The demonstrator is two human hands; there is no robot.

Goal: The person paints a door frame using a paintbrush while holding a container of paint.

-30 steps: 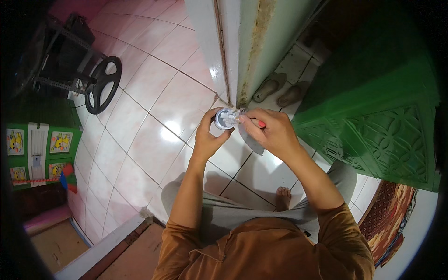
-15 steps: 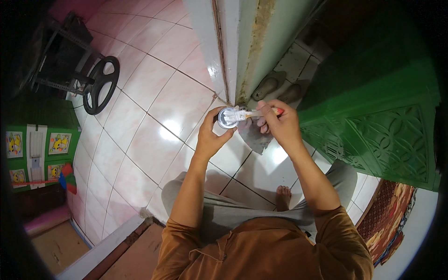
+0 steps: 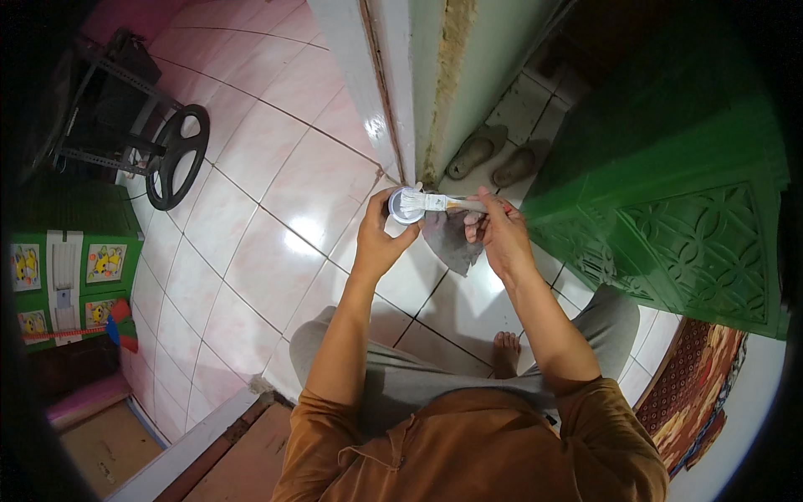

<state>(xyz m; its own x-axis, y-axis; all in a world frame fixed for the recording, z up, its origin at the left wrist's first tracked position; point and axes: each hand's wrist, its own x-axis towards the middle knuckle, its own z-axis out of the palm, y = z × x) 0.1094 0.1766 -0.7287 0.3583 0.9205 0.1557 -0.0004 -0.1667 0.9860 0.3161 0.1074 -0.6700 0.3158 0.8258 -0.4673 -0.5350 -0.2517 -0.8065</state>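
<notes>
1. Left hand point(image 3: 379, 240): thumb and fingers curled round the sides of a small cup point(image 3: 407, 221), gripping it. Cup mouth faces up.
2. Right hand point(image 3: 507, 234): gripping the paintbrush point(image 3: 433, 202) by the right end of its handle. Brush lies roughly level, bristles pointing left.
3. White-coated bristles sit over the cup mouth, left of the right-hand grip. Can't tell if they touch the rim or the contents.
4. Grey cloth point(image 3: 453, 244) hangs below the brush, between cup and right hand. Can't tell if the right fingers pinch it too.
5. Far side, just past the cup: base of a pale wall post point(image 3: 427, 84), closest obstacle.
6. Far right of the hands: sandals point(image 3: 492, 161) on the tiled floor point(image 3: 284, 184). Right: big green panel point(image 3: 669, 243), near the right hand.
7. Well left: black steering wheel point(image 3: 178, 157) on a metal frame; green drawers point(image 3: 75, 276) nearer.
8. Near side: bare foot point(image 3: 506, 356) below the right forearm.
</notes>
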